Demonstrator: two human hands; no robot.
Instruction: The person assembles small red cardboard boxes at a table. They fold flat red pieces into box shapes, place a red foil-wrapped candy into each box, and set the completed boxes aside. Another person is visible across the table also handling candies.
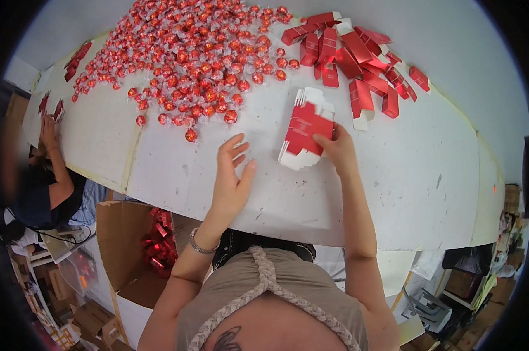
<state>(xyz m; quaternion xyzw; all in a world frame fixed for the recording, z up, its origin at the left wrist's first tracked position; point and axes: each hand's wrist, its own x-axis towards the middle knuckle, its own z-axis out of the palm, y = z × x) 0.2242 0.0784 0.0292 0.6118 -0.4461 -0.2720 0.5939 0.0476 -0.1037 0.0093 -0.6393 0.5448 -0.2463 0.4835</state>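
Note:
My right hand [340,151] grips the right edge of a stack of flattened red and white cartons [306,126] at the middle of the table, thumb on top. Its other fingers are partly hidden by the stack. My left hand [234,175] hovers to the left of the stack with nothing in it, fingers apart and slightly curled. Beyond my left hand spreads a large heap of round red candies [200,70] in clear twisted wrappers. At the far right lies a pile of red folded cartons [355,55], several of them with white flaps standing out.
A white table [405,181] stretches across in front of me. Below its edge at left stands an open cardboard box [121,245] with shiny red pieces [161,240] inside. Another person's hand [49,131] works at the far left table end. Shelves and boxes stand at lower right.

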